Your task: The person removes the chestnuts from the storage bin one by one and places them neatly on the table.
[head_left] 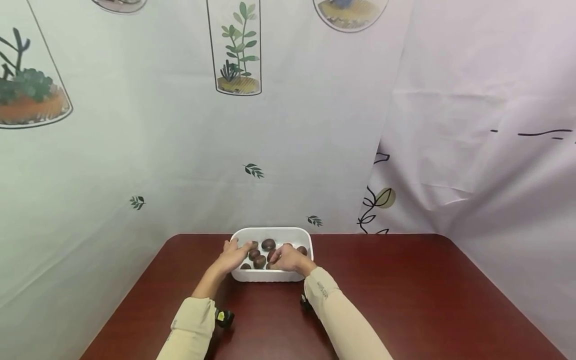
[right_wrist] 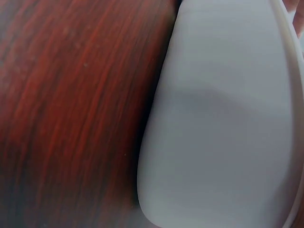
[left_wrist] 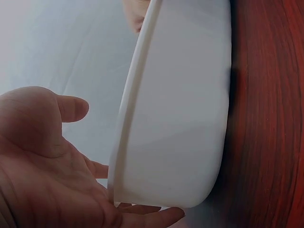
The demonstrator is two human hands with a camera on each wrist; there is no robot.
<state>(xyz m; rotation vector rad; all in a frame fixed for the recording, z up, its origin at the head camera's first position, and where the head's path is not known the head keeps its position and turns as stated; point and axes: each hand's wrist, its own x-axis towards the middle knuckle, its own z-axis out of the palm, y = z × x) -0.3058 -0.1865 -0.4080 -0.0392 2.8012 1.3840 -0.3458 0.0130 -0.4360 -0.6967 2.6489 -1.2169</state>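
Note:
A white tray point(head_left: 271, 276) with raised walls holds several dark brown, round fruits point(head_left: 259, 261), some hidden behind the hands. At its left end is my left hand point(head_left: 230, 257), thumb reaching inward over the rim near a fruit. In the left wrist view, the extended fingers of that hand point(left_wrist: 52, 161) lie along the outside of the tray's end wall point(left_wrist: 175, 109). My right hand point(head_left: 289, 258) reaches over the near rim into the right half, its curled fingers pinching a reddish-brown fruit point(head_left: 271, 255). The tray's outer wall point(right_wrist: 213, 123) fills much of the right wrist view and hides those fingertips.
The tray stands near the far edge of a dark red wood-grain table point(head_left: 396, 300). A pale curtain point(head_left: 288, 130) printed with plants hangs close behind it. A black wrist camera point(head_left: 224, 317) sticks out beside the left sleeve.

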